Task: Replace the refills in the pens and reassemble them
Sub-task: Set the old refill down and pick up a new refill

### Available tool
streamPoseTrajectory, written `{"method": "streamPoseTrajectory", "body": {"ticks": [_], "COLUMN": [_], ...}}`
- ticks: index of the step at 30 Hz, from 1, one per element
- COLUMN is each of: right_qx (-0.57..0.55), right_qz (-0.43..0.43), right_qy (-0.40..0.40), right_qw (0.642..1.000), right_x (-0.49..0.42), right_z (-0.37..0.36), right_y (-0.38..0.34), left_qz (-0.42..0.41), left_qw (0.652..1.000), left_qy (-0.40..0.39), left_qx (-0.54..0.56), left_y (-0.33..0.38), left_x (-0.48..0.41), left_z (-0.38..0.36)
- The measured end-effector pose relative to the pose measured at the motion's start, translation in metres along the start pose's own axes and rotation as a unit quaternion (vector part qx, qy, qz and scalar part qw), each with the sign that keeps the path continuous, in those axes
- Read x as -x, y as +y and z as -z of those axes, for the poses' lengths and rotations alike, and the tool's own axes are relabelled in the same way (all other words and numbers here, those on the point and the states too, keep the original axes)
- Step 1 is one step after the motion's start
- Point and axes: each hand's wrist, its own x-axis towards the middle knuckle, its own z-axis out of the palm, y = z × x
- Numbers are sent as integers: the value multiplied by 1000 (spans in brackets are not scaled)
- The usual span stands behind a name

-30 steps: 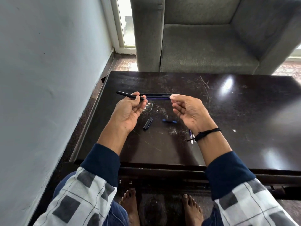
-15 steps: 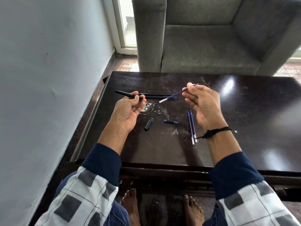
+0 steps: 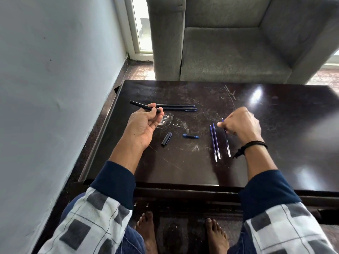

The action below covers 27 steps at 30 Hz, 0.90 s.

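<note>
Overhead, a pale wall (image 3: 55, 88) filled the left side and a grey armchair (image 3: 229, 55) stood beyond the dark, scratched surface (image 3: 284, 143). Both forearms reached over its near edge from checked sleeves (image 3: 88, 226) with navy cuffs, and two bare feet (image 3: 146, 233) showed on the floor below. The left hand (image 3: 142, 127) hung palm-up above the left part of the surface, its grip narrowly closed: thumb and curled fingers pinched the near end of a black pen barrel (image 3: 139, 105), which slanted away to the far left, its ridged end free beyond the fingers. The right hand (image 3: 242, 125), with a black wristband (image 3: 255, 143) behind it, sat knuckles-up to the right, fingers tucked tight, the grip pinching the far part of a blue refill (image 3: 227, 145); that refill ran toward the person, its white end near the wrist, and whether it lay flat or was lifted I could not tell. Just beyond the left hand, two whole pens (image 3: 178, 109) lay side by side, parallel to the far edge. A pair of blue refills (image 3: 213, 142) lay close together just left of the held one, apart from it. Between the hands rested a black cap (image 3: 166, 138), tilted, and near it a short blue piece (image 3: 191, 136).
</note>
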Motion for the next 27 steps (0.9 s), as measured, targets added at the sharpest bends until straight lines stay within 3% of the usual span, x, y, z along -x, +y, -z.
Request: {"method": "streamPoseTrajectory", "body": {"ticks": [5, 20, 27], "right_qx": [35, 7, 52], "right_qz": [-5, -3, 86], "right_qy": [-15, -22, 54], "right_qw": [999, 1000, 993], "right_x": [0, -7, 16], "right_z": [-8, -15, -7], "right_y": [2, 5, -11], "left_qz": [-1, -6, -21], "left_qw": [1000, 1000, 1000], "left_qy": [-1, 7, 10], "left_qx": [0, -8, 1], "left_y": [0, 5, 22], "left_x": [1, 6, 3], "left_z": [0, -1, 6]}}
